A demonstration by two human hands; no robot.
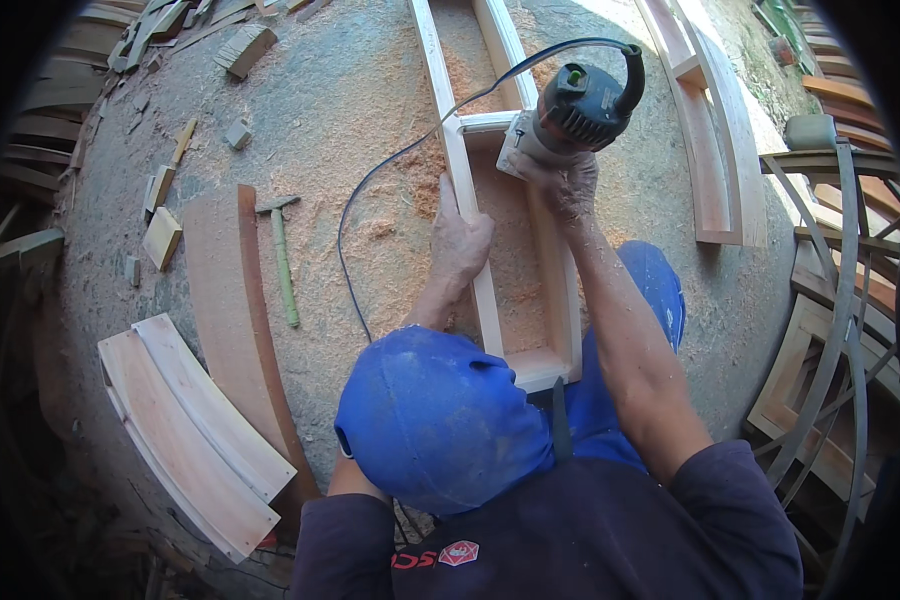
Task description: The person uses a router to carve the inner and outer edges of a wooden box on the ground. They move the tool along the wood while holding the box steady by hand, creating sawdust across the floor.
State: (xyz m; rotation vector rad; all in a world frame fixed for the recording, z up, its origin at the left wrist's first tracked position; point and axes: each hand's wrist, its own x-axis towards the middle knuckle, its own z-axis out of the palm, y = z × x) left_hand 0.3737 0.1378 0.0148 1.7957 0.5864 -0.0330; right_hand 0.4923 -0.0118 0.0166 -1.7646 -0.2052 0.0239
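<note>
Lying at the near left, curved wooden boards were stacked on the sawdust-strewn floor, with a green-handled hammer just to their right and small wood offcuts scattered farther off. A blue cable looped across the floor toward the far right. The left hand pressed flat on the left rail of a pale wooden frame, fingers spread along it rather than closed around it. The frame ran from near the person's blue cap away to the far side. The right hand was wrapped tight around a dark handheld router, which sat on the frame's cross rail. More wooden frames lay to the right.
</note>
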